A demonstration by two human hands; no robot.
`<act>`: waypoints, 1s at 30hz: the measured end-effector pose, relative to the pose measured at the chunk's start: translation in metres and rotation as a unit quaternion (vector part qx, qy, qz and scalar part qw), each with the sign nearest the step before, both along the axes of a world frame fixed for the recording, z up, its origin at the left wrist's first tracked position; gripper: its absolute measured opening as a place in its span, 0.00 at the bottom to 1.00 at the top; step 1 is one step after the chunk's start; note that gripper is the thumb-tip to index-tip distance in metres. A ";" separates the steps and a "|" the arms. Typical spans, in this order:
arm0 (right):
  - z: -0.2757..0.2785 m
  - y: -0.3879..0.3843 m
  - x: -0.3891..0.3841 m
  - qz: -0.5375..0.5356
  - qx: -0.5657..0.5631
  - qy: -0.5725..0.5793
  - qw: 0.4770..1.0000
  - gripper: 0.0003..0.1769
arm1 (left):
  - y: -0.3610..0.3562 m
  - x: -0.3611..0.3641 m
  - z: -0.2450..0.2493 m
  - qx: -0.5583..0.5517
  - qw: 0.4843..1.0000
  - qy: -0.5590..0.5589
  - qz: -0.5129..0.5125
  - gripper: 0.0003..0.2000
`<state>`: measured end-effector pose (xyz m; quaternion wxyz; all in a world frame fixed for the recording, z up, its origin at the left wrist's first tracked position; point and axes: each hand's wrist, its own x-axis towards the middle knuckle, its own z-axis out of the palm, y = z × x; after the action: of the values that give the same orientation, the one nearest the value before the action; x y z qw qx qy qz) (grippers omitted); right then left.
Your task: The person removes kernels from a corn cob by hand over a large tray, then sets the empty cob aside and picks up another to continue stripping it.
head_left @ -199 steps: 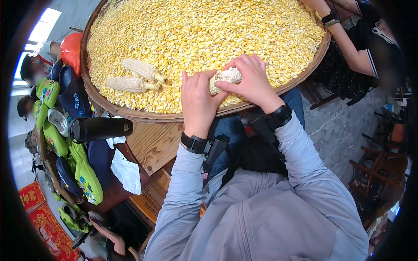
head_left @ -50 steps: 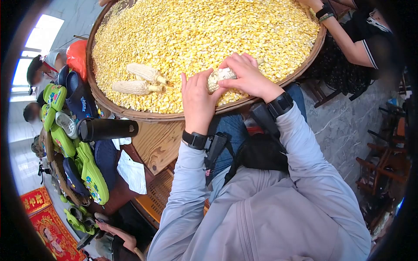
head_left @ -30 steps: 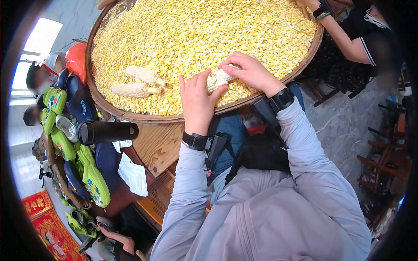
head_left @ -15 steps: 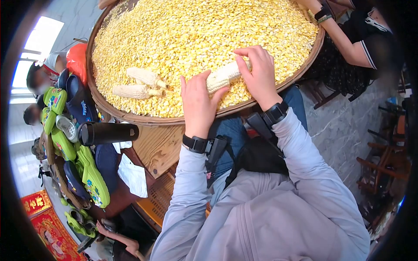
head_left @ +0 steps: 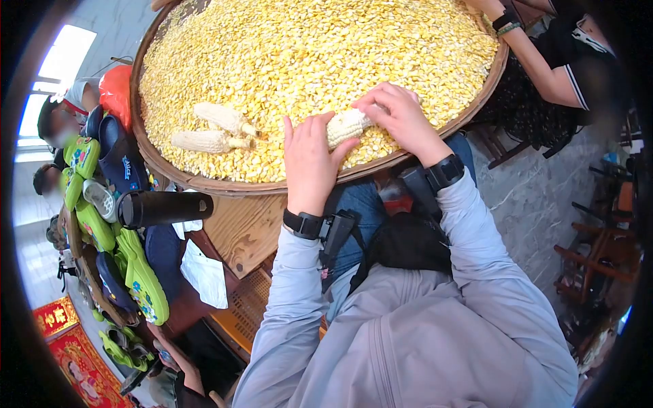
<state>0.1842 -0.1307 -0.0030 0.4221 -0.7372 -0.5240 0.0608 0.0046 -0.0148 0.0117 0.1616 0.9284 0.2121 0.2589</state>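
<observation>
An ear of corn (head_left: 345,128) lies slanted over the loose corn kernels (head_left: 306,61) near the basket's close edge. Its visible side still carries pale kernels. My left hand (head_left: 311,163) grips the near-left end, thumb below and fingers above. At the other end my right hand (head_left: 403,122) is closed around the ear, its thumb and fingertips pressed on the upper side and covering that part. To the left of my left hand, two stripped corncobs (head_left: 221,117) rest side by side on the kernels.
The kernels fill a wide round woven basket (head_left: 224,185). Another person's forearm (head_left: 534,68) reaches over its right rim. At left stand a black bottle (head_left: 163,208), green clogs (head_left: 141,279) and a red bag (head_left: 116,97). A wooden board (head_left: 241,231) supports the near side.
My right hand has rolled over the ear, its fingers drawing in and its wrist shifting slightly right and down. My left hand stays nearly in place.
</observation>
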 end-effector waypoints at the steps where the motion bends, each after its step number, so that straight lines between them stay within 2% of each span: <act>1: -0.001 0.002 0.002 -0.008 -0.032 0.028 0.999 0.14 | 0.000 0.000 0.000 -0.001 1.000 0.000 -0.002 0.28; 3: -0.002 0.005 0.004 -0.017 -0.061 0.056 0.996 0.15 | 0.000 0.000 0.001 -0.007 1.000 0.004 0.000 0.28; 12: 0.000 0.000 -0.002 -0.001 -0.001 -0.011 1.000 0.19 | -0.001 -0.001 0.000 0.008 1.000 -0.006 0.002 0.28; 21: -0.001 0.007 -0.005 -0.049 -0.059 0.006 0.997 0.16 | -0.001 -0.001 -0.003 0.009 1.000 0.005 0.008 0.28; 24: 0.001 0.005 -0.007 -0.042 -0.048 0.016 0.998 0.16 | -0.001 -0.001 -0.002 0.014 1.000 -0.002 0.005 0.28; 26: 0.004 0.001 -0.009 -0.021 -0.010 -0.020 1.000 0.16 | -0.001 -0.001 -0.001 0.012 1.000 0.000 0.007 0.28; 30: 0.002 0.004 -0.010 -0.034 -0.008 -0.038 0.999 0.16 | -0.001 0.000 -0.001 0.004 1.000 0.004 0.012 0.28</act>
<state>0.1741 -0.1272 -0.0014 0.3981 -0.7593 -0.5142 0.0225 0.0042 -0.0162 0.0102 0.1538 0.9275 0.2224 0.2582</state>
